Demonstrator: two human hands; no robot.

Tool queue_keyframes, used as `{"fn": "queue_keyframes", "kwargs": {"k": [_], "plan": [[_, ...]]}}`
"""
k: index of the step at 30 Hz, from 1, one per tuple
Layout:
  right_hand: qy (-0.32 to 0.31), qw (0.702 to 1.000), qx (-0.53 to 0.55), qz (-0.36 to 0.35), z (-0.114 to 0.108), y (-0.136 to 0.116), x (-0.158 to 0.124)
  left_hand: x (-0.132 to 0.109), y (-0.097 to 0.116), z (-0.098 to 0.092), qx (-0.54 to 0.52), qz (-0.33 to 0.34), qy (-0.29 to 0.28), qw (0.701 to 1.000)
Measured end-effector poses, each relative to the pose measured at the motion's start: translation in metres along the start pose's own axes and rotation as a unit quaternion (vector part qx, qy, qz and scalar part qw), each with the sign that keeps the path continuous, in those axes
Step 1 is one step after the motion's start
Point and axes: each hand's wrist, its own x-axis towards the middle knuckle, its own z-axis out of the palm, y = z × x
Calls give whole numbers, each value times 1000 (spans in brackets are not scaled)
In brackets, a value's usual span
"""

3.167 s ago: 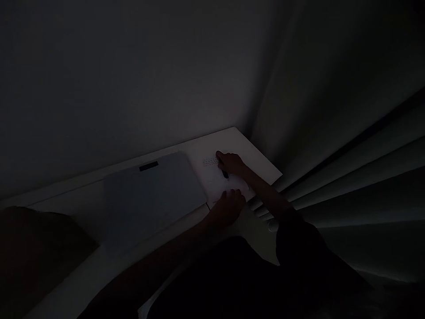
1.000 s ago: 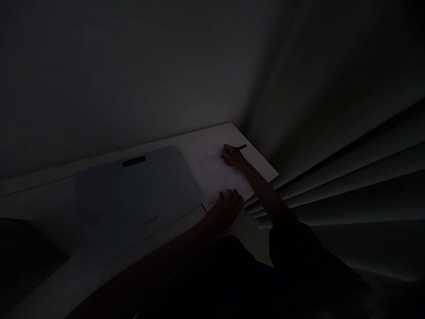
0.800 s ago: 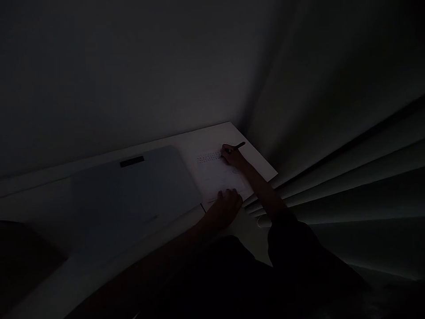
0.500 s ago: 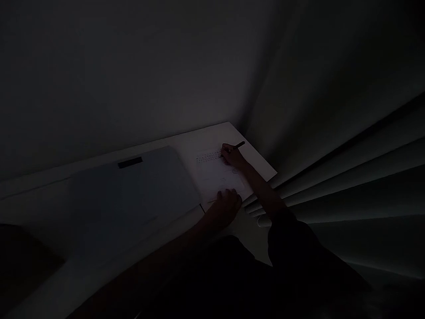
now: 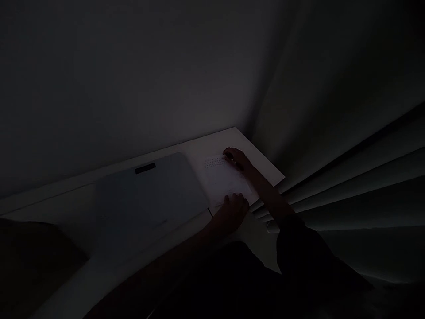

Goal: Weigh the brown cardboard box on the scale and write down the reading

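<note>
A white sheet of paper (image 5: pixel 221 179) with rows of small dark marks near its top lies on the white table. My right hand (image 5: pixel 237 158) is closed around a dark pen (image 5: pixel 229 155) over the upper right of the sheet. The pen lies slanted along the hand, partly hidden by the fingers and shadow. On the sheet's lower edge rests my left hand (image 5: pixel 234 210), its fingers bent and slightly apart on the paper. The room is very dim, so fine detail is lost.
Left of the paper lies a large grey-blue mat or panel (image 5: pixel 149 199) with a black strip (image 5: pixel 145 168) at its top. The table (image 5: pixel 262 161) meets a wall behind. Dark folded curtains (image 5: pixel 348 186) hang at the right. A dark shape (image 5: pixel 36 261) is at lower left.
The pen, which stuck out to the upper right of my right hand, now lies turned back within it. My left hand stays on the paper. The whole view has shifted slightly.
</note>
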Motion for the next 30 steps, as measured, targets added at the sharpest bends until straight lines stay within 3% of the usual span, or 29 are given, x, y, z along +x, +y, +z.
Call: {"fn": "queue_keyframes", "kwargs": {"k": [9, 15, 18, 21, 24, 27, 30], "plan": [[-43, 987, -152, -15, -1, -2, -7, -1, -1, 5, -3, 14, -36, 999], [-47, 974, -222, -25, 0, -7, -10, 1, -7, -2, -47, 7, -89, 995], [-52, 972, -229, -27, 1, -4, -10, -6, -11, -9, -66, 5, -84, 994], [-60, 974, -216, -26, 0, -3, -10, -18, -20, -29, -69, 0, -81, 994], [-64, 975, -210, -17, -1, -4, -11, -37, -34, -62, -57, -28, -75, 995], [-54, 975, -214, -5, 0, -6, -11, -70, -50, -99, -24, -109, -31, 993], [1, 977, -212, 11, -1, -9, -9, -117, -64, -132, 11, -209, -15, 978]]}}
